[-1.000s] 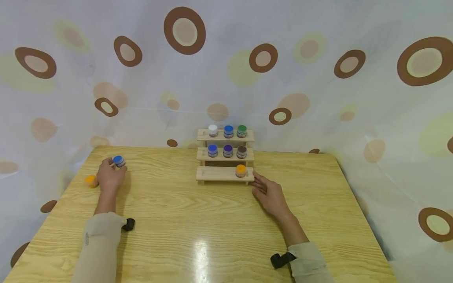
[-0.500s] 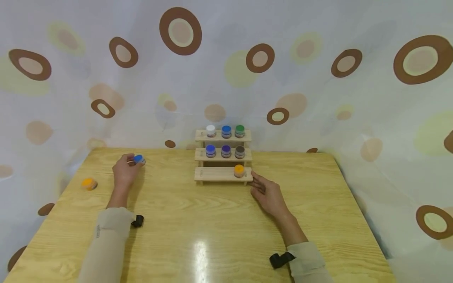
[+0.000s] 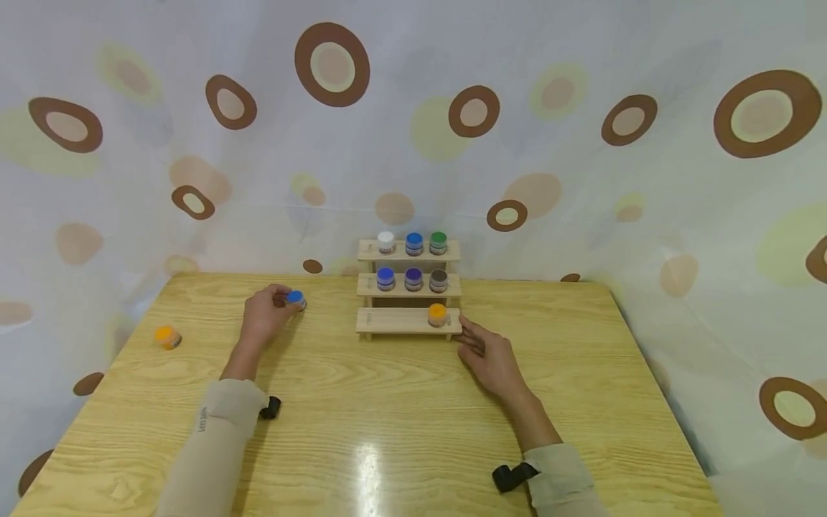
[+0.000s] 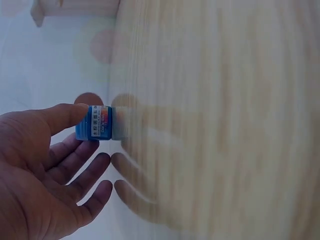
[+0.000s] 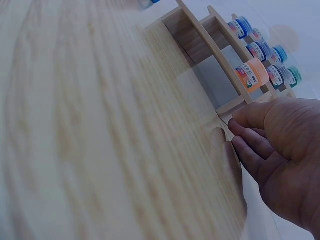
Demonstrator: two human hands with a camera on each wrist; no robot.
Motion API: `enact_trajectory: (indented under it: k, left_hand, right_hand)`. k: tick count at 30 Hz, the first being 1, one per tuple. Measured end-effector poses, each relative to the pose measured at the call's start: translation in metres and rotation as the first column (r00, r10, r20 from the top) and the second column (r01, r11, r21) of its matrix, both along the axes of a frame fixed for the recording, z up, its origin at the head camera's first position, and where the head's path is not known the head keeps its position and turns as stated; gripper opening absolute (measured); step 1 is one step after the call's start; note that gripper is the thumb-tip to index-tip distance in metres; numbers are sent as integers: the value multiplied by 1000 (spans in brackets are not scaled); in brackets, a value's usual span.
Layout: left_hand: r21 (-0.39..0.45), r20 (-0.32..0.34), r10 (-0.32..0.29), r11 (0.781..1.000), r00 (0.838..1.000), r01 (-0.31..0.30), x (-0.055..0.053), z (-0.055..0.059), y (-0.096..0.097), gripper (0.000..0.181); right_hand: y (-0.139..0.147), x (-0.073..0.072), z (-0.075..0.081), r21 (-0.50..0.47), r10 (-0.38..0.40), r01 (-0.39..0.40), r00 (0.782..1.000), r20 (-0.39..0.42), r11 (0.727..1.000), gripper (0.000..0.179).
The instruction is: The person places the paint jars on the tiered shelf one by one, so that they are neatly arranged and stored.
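Note:
My left hand [image 3: 263,316] holds a small blue-capped paint jar [image 3: 296,300] between thumb and fingers, close over the table's back left area. In the left wrist view the thumb presses the blue cap [image 4: 81,125] and the other fingers extend past it. My right hand [image 3: 494,361] reaches to the right end of a three-step wooden display rack [image 3: 394,321], its fingertips right at the bottom step. In the right wrist view these fingers are loosely extended beside that end. An orange-capped jar [image 3: 436,314] stands on the bottom step near the right hand.
Another orange-capped jar [image 3: 168,337] stands near the left table edge. On the middle step are blue, purple [image 3: 413,279] and dark-brown jars; white [image 3: 385,243], blue and green jars line the top step. Patterned cloth [image 3: 562,172] hangs behind the wooden table [image 3: 336,402].
My left hand has carried the blue-capped jar rightward, away from the orange-capped jar at the left edge and nearer the rack. My right hand has stayed at the rack's end.

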State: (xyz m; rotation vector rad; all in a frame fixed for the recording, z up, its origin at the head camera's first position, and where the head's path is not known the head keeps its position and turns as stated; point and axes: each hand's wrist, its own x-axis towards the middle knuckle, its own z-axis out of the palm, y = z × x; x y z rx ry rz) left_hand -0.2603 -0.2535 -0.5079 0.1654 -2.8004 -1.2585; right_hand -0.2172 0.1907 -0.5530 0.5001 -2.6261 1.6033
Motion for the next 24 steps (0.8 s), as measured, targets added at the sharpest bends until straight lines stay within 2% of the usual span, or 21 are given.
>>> enact_trajectory:
  k: [7,17,24]
  left_hand:
    - [25,-8,-57,998,998,57,2,-2,18,49]
    - [26,-6,-124,992,992,124,14,11,51,48]
    - [36,-37,-133,990,990,135,21,17,64,46]
  right_hand:
    - [-1,-2,-2,6,8,-8,999,-31,1000,59]
    - [0,0,0,5,0,0,1000,-15,1000,60]
    - [0,0,0,4,6,-6,1000,-19,1000,59]
